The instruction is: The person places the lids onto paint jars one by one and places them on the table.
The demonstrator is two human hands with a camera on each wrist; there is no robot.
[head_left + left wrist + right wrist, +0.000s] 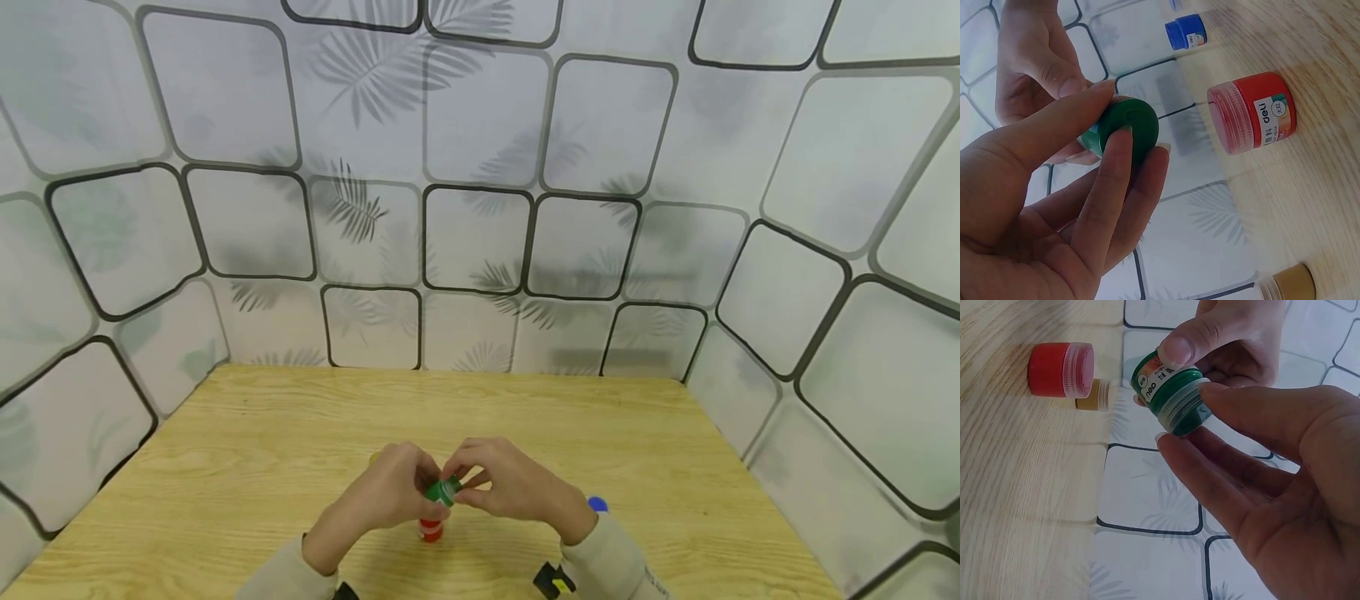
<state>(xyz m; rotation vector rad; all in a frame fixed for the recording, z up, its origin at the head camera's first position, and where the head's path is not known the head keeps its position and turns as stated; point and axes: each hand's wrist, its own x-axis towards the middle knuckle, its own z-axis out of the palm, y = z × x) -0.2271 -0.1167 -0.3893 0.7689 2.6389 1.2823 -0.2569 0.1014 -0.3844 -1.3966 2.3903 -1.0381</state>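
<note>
A small green paint jar (442,492) is held up over the table between the two hands. My left hand (388,493) grips its green body, thumb on the label side and fingertips on the base in the left wrist view. On the other end, my right hand (519,485) pinches the clear ridged lid (1182,405) between thumb and fingers. The lid is on the jar. Just below the hands, a red paint jar (1266,112) with a clear lid stands on the table.
A blue paint jar (597,504) stands right of the right forearm. Beyond the left hand, an ochre jar (1088,397) is mostly hidden in the head view. The wood-grain table (300,417) meets patterned curtain walls (480,242) at its back and sides.
</note>
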